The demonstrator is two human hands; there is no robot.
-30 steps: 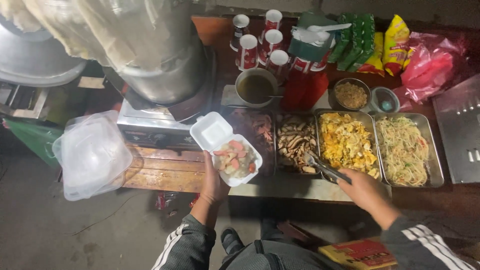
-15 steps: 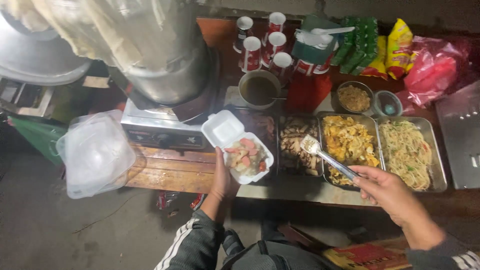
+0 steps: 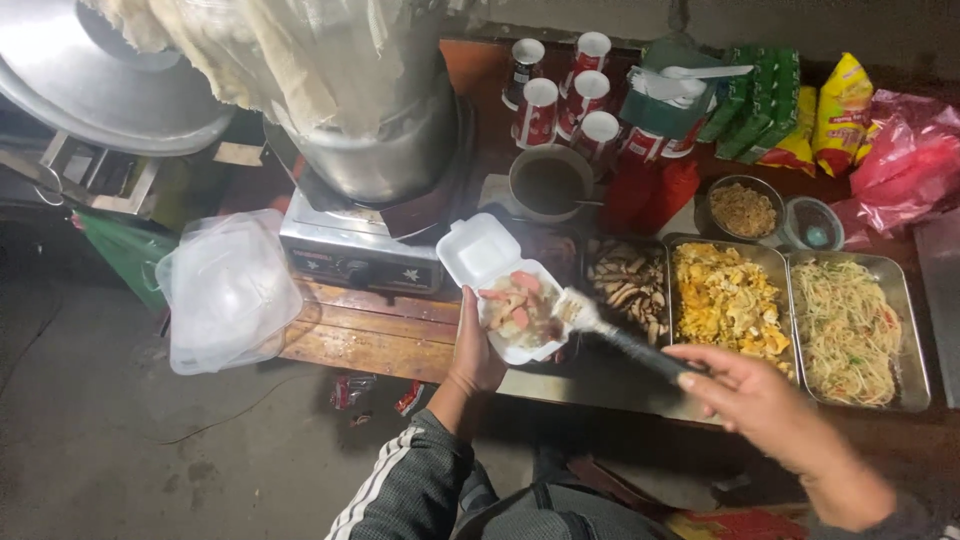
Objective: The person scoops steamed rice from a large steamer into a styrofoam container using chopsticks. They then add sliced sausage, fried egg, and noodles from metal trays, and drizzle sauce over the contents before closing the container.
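**Foam box held at the edge of the food trays**

A white foam clamshell box, lid open toward the stove, sits in the left hand, whose fingers wrap its near side from beneath. Pink and pale pieces of food lie inside it. The right hand grips the dark handle of a serving spoon, fingers closed round it, with the loaded spoon head at the box's right rim. Just right of the box stand three steel trays: mushrooms, scrambled egg and noodles. Behind the box are a portable stove bearing a large steel pot, and paper cups. A stack of clear lids lies well to the left.
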